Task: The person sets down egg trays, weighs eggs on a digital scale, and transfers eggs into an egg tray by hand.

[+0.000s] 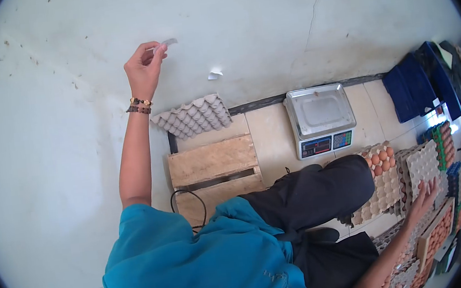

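Note:
My left hand (145, 66), with a beaded bracelet at the wrist, is raised beside the pale wall. Its thumb and fingers pinch a small greyish strip (170, 42), perhaps tape or paper. My right hand (423, 202) has its fingers spread over a stack of grey egg trays (424, 166); I cannot tell whether it touches them. By my knee is a tray of eggs (379, 162), with brown eggs at one end and bare cups at the other.
A digital scale (320, 113) with a metal pan stands on the tiled floor. Beside it are a wooden crate (212, 160) and an egg tray (197, 116) leaning on the wall. Blue crates (410, 86) stand farther off. A white scrap (215, 74) is on the wall. Several egg-filled trays (439, 229) lie right.

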`<state>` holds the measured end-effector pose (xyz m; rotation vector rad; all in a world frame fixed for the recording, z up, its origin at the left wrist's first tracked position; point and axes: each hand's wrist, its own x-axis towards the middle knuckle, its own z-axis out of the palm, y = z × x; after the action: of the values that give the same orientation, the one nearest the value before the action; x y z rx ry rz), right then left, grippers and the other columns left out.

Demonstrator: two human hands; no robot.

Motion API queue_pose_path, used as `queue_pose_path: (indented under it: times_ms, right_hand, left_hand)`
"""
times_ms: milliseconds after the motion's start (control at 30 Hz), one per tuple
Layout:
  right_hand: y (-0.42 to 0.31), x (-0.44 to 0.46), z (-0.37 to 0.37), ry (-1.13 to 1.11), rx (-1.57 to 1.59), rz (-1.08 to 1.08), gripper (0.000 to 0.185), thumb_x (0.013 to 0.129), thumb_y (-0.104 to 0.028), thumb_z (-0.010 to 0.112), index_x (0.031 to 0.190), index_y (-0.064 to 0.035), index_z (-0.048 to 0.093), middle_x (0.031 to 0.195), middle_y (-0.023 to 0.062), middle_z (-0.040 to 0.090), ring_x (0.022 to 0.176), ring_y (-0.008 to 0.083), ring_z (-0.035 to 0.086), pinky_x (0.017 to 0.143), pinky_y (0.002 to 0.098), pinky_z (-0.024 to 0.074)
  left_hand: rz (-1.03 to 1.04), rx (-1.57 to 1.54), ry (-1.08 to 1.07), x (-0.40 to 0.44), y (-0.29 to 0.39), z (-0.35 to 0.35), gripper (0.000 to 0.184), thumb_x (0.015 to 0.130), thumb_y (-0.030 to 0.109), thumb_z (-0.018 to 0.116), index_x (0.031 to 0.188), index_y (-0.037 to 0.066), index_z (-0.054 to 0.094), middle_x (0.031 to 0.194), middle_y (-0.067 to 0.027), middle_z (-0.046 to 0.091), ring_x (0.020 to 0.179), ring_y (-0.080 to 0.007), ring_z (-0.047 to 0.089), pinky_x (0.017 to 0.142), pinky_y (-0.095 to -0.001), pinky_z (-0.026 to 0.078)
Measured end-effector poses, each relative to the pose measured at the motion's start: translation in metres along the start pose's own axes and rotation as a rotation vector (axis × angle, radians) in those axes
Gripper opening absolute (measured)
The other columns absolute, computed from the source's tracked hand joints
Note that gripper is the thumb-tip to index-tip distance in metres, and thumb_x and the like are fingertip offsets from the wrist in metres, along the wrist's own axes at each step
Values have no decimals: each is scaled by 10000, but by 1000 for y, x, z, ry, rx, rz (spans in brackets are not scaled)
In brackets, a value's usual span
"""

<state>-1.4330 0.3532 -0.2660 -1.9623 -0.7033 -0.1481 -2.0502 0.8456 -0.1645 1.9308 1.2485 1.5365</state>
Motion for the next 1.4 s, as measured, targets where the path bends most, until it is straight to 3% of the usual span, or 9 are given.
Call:
queue_pose_path:
  times_ms: [333, 433, 500, 667, 867, 1000, 1200, 1333, 1400]
  right_hand:
    - [0, -15, -13, 64, 64, 69, 608, 984, -378, 538, 1487, -93, 350, 1380, 159, 487, 1219, 273, 526, 1006, 404, 420]
    - [-3, -10, -9, 34, -62, -171, 600, 993, -338, 526, 1482, -49, 334, 1401, 167, 471, 1208, 254, 535, 995, 382, 441]
    - [-46, -18, -1, 91, 69, -24, 542, 958, -221, 607, 1439, -74, 405, 1314, 141, 547, 1112, 229, 562, 953, 352, 446]
    - [-88, -30, -14, 185, 45, -70, 559, 960, -269, 570, 1431, -29, 387, 1337, 215, 501, 1074, 245, 603, 877, 360, 510]
    - [-43, -27, -78, 234, 309, -80, 629, 879, -344, 417, 1250, 159, 490, 1408, 369, 375, 1221, 495, 503, 1091, 583, 347]
    - [-50, -17, -79, 330, 388, 140, 591, 986, -397, 403, 1393, 30, 362, 1328, 221, 435, 1184, 362, 464, 1047, 540, 377]
    - [-8, -2, -69, 433, 225, 255, 540, 999, -367, 361, 1364, 30, 389, 1301, 223, 460, 1098, 358, 502, 985, 518, 405]
    - [2, 2, -62, 400, 211, 307, 552, 996, -369, 388, 1385, 21, 374, 1320, 219, 449, 1097, 354, 506, 973, 524, 408]
    - [2, 10, -40, 501, -6, 357, 669, 911, -352, 400, 1363, 136, 323, 1394, 347, 283, 1235, 483, 350, 1064, 599, 255]
  left_hand:
    - [78, 434, 284, 28, -9, 25, 401, 755, 381, 837, 878, 62, 628, 644, -96, 671, 571, -148, 640, 574, -290, 505]
    - [198, 591, 288, 48, -68, 5, 519, 721, 497, 824, 938, 73, 618, 813, -91, 669, 704, -214, 656, 670, -355, 520]
    - [329, 913, 204, 44, -48, 9, 525, 790, 404, 781, 1066, 36, 527, 929, -187, 657, 839, -287, 664, 799, -424, 548]
    - [-273, 311, 199, -3, 52, 69, 467, 861, 99, 719, 1039, -102, 337, 1208, -441, 519, 1018, -541, 617, 872, -557, 573]
    - [-34, 183, 161, 50, -50, 23, 534, 828, 99, 772, 947, -119, 299, 954, -428, 606, 839, -480, 684, 722, -479, 647]
    - [-107, 165, 164, 59, -53, 8, 586, 850, 142, 759, 941, -171, 272, 974, -452, 581, 874, -492, 672, 781, -500, 639]
    - [-129, 269, 303, 30, -31, 42, 705, 880, 280, 736, 939, -244, 267, 1031, -453, 573, 963, -480, 654, 876, -530, 589]
    - [-511, 228, 367, 18, -77, 20, 752, 950, 513, 557, 1048, -211, 381, 1057, -342, 621, 951, -394, 668, 863, -453, 589]
    - [-454, 676, -275, -99, -119, 21, 434, 967, 295, 508, 1160, -91, 463, 1145, -247, 613, 1039, -315, 615, 960, -429, 496]
